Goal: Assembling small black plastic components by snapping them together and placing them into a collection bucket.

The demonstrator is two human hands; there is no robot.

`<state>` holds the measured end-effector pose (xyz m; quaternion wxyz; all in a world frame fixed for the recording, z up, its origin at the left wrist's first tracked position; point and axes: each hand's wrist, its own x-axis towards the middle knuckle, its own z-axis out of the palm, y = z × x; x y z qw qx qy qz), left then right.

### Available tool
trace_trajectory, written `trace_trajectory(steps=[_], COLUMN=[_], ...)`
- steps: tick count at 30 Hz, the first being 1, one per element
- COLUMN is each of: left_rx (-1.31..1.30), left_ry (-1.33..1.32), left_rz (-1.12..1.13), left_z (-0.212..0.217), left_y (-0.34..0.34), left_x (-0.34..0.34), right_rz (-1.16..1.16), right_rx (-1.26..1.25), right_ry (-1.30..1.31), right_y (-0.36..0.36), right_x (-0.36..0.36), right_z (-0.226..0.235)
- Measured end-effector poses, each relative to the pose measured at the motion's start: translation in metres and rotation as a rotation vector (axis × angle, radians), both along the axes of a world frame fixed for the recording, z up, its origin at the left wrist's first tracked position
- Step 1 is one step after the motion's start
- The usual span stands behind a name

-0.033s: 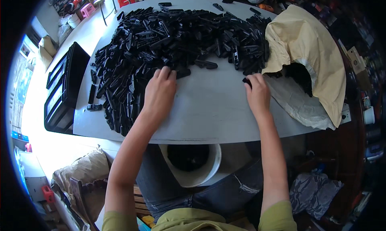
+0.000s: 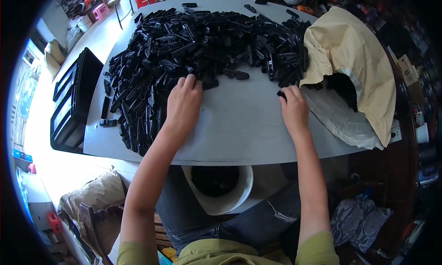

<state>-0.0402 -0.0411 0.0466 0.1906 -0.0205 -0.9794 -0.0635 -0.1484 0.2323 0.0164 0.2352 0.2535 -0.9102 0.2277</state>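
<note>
A big heap of small, long black plastic pieces [image 2: 198, 46] spreads over the grey table [image 2: 241, 122]. At the heap's near edge lies my left hand [image 2: 184, 99], fingers curled down among the pieces; their tips are hidden, so what they grip cannot be made out. Just right of those fingers is a loose black piece [image 2: 211, 84]. Farther right, my right hand [image 2: 296, 109] pinches a small black plastic piece [image 2: 281, 94] between thumb and fingers, low over the table beside the heap's right end. Another single piece [image 2: 236, 74] lies between the hands, a little farther off.
A beige sack [image 2: 352, 41] with black contents in its open mouth rests on the table's right side. Below the near edge, between my legs, stands a white bucket [image 2: 250, 184] holding something dark. A black crate [image 2: 87, 73] is left of the table.
My left hand has shifted very slightly away from me at the heap's edge. The right hand is almost unmoved, with the piece still in its fingers.
</note>
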Motion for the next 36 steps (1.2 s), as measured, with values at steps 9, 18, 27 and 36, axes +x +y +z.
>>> trace_trajectory(steps=[9, 18, 27, 36], left_rx=[0.101, 0.379, 0.579, 0.656], left_ry=[-0.008, -0.133, -0.170, -0.127], left_rz=[-0.041, -0.318, -0.359, -0.452], left_z=[-0.009, -0.005, -0.012, -0.015], left_y=[0.030, 0.057, 0.045, 0.040], left_x=[0.016, 0.042, 0.052, 0.050], right_rz=[0.129, 0.119, 0.207, 0.307], right_rx=[-0.170, -0.380, -0.200, -1.297], right_ry=[-0.099, -0.191, -0.193, -1.148], right_y=[0.000, 0.009, 0.009, -0.010], right_x=[0.031, 0.034, 0.070, 0.096], right_z=[-0.003, -0.007, 0.018, 0.017])
